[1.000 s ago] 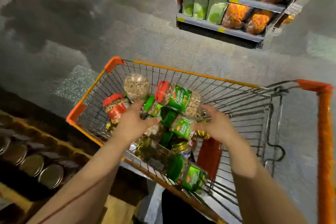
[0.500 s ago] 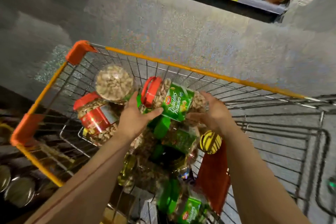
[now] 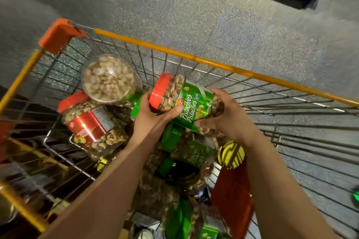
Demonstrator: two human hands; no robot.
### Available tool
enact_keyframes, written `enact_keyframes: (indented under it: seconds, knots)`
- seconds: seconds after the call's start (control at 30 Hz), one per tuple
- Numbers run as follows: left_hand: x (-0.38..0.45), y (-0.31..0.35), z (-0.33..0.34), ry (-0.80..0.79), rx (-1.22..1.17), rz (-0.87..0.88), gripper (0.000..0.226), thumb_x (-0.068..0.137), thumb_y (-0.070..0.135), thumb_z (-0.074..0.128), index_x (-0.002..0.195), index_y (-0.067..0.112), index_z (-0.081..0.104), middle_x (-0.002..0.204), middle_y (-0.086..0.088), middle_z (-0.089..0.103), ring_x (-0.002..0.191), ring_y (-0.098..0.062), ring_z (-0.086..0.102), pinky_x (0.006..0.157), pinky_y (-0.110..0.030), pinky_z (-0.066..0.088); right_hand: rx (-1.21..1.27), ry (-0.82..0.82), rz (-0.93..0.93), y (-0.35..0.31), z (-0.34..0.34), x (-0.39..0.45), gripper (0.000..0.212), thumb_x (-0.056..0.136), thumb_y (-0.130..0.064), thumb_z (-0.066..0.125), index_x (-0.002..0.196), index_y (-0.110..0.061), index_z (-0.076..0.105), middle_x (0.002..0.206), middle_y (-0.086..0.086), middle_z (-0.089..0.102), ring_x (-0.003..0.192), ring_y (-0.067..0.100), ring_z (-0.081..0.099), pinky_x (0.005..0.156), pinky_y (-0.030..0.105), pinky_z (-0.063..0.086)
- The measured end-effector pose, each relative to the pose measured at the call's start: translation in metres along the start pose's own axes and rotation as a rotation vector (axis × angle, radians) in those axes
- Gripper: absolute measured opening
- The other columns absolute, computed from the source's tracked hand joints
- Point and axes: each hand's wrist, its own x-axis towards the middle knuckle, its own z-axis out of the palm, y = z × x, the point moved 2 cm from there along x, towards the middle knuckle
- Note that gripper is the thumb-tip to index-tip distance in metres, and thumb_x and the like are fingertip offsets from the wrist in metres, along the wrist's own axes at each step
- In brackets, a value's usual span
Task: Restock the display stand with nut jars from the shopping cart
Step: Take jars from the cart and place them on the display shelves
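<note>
The left hand [image 3: 150, 116] curls round the red-lid end and the right hand [image 3: 225, 116] round the base of the clear, green-labelled pistachio jar [image 3: 186, 103], held sideways above the orange-rimmed wire shopping cart [image 3: 213, 62], apparently for balanced lifting.

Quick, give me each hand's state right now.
Left hand: grips the lid end of the pistachio jar.
Right hand: grips the same jar's base end.
</note>
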Motion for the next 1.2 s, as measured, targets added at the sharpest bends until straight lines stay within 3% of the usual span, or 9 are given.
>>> enact_keyframes:
  seconds: [0.1, 0.17, 0.47, 0.6, 0.73, 0.9, 1.03, 1.1, 1.2]
  knots:
    - [-0.003, 0.002, 0.004, 0.017, -0.074, -0.01, 0.085, 0.063, 0.041, 0.09, 0.136, 0.027, 0.048, 0.118, 0.009, 0.07, 0.102, 0.001, 0.068, 0.087, -0.02, 0.056, 0.081, -0.018, 0.003, -0.005, -0.001, -0.004, 0.112, 0.053, -0.02, 0.101, 0.148, -0.035, 0.043, 0.125, 0.0, 0.064, 0.097, 0.011, 0.069, 0.063, 0.017, 0.058]
    - [-0.006, 0.006, 0.006, 0.034, -0.109, 0.003, 0.089, 0.061, 0.041, 0.091, 0.138, 0.025, 0.049, 0.117, 0.008, 0.071, 0.104, -0.003, 0.069, 0.093, -0.029, 0.057, 0.115, -0.016, 0.01, -0.009, -0.005, -0.009, 0.106, 0.06, -0.005, 0.096, 0.148, -0.03, 0.044, 0.118, -0.005, 0.067, 0.093, 0.009, 0.071, 0.06, 0.019, 0.058]
    - [-0.031, 0.022, -0.01, 0.106, -0.115, 0.083, 0.1, 0.044, 0.068, 0.092, 0.129, 0.036, 0.051, 0.116, 0.01, 0.071, 0.107, -0.006, 0.069, 0.097, -0.043, 0.056, 0.197, 0.001, -0.06, -0.026, -0.007, -0.045, 0.103, 0.058, -0.006, 0.097, 0.145, -0.026, 0.046, 0.107, -0.018, 0.065, 0.083, -0.017, 0.065, 0.074, 0.008, 0.054]
    - [-0.06, 0.031, -0.027, 0.144, -0.123, 0.126, 0.105, 0.043, 0.069, 0.092, 0.131, 0.029, 0.052, 0.115, 0.008, 0.071, 0.106, -0.011, 0.07, 0.095, -0.047, 0.057, 0.256, 0.004, -0.086, -0.035, 0.001, -0.078, 0.101, 0.058, -0.002, 0.096, 0.144, -0.021, 0.047, 0.114, -0.011, 0.068, 0.091, -0.009, 0.069, 0.085, 0.02, 0.059]
    - [-0.108, 0.045, -0.055, 0.144, -0.183, 0.183, 0.102, 0.044, 0.064, 0.094, 0.13, 0.029, 0.053, 0.114, 0.004, 0.072, 0.105, -0.016, 0.071, 0.092, -0.052, 0.058, 0.242, 0.032, -0.14, -0.049, 0.016, -0.125, 0.112, 0.045, -0.025, 0.103, 0.144, -0.03, 0.049, 0.12, -0.013, 0.068, 0.109, 0.004, 0.068, 0.098, 0.042, 0.058]
    - [-0.181, 0.052, -0.103, 0.199, -0.187, 0.291, 0.091, 0.053, 0.053, 0.097, 0.131, 0.046, 0.05, 0.124, 0.012, 0.067, 0.114, -0.008, 0.065, 0.102, -0.043, 0.053, 0.208, 0.055, -0.196, -0.079, 0.045, -0.197, 0.11, 0.036, -0.047, 0.1, 0.134, -0.05, 0.05, 0.13, -0.016, 0.061, 0.116, 0.008, 0.064, 0.099, 0.041, 0.056]
    - [-0.247, 0.054, -0.142, 0.288, -0.277, 0.328, 0.089, 0.051, 0.036, 0.096, 0.122, 0.046, 0.043, 0.117, 0.019, 0.062, 0.101, 0.014, 0.062, 0.095, -0.015, 0.049, 0.185, 0.057, -0.289, -0.106, 0.074, -0.27, 0.093, 0.058, -0.021, 0.099, 0.134, -0.039, 0.047, 0.119, -0.021, 0.064, 0.101, -0.01, 0.065, 0.083, 0.016, 0.056]
    - [-0.275, 0.048, -0.163, 0.337, -0.292, 0.337, 0.082, 0.054, 0.03, 0.096, 0.114, 0.046, 0.043, 0.109, 0.024, 0.06, 0.089, 0.024, 0.059, 0.082, -0.003, 0.045, 0.189, 0.056, -0.32, -0.115, 0.089, -0.3, 0.092, 0.058, -0.009, 0.097, 0.133, -0.03, 0.048, 0.115, -0.016, 0.067, 0.101, -0.008, 0.067, 0.088, 0.017, 0.056]
    - [-0.329, 0.037, -0.202, 0.395, -0.305, 0.356, 0.113, 0.041, 0.056, 0.096, 0.139, 0.032, 0.047, 0.114, 0.021, 0.066, 0.099, 0.015, 0.063, 0.097, -0.022, 0.052, 0.174, 0.032, -0.362, -0.128, 0.121, -0.349, 0.095, 0.056, -0.008, 0.097, 0.134, -0.028, 0.048, 0.117, -0.01, 0.068, 0.109, 0.009, 0.068, 0.1, 0.034, 0.055]
